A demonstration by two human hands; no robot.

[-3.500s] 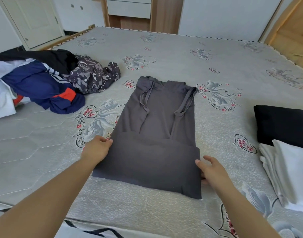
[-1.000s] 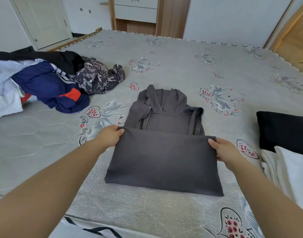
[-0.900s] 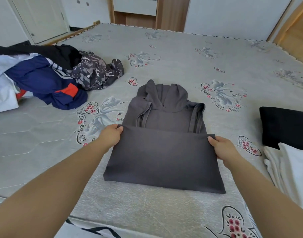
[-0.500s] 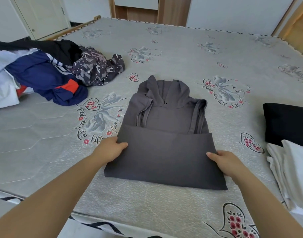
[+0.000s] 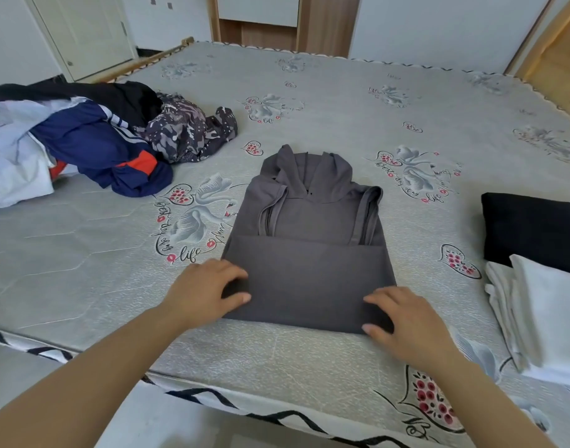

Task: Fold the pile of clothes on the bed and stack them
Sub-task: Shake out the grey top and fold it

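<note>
Your left hand and right hand are both sitting at the near corners of the grey hoodie, fingers curled over the folded edge with thumbs tucked at the fold, so each one looks like it's pinching that bottom flap. The hoodie lies flat near the front edge of the bed, lower half folded up, hood and tucked sleeves pointing away from you.

Handling-wise I'd guess thick soft cotton: floppy, a bit of weight, not slippery, nothing fragile (it'll sag in the middle if you lift from the corners only). For the next fold, keep hold of that near doubled edge at both corners and carry it toward the hood; for moving it, slide flat hands under the sides.

To your right, a folded white garment sits just beside a folded black one, probably your stack. The bed cover is a quilted grey print with swans and hearts, looks fairly grippy. Further back on your left is the unfolded pile: navy, camo, black, white. Beyond that, a white door and a wooden cabinet.
</note>
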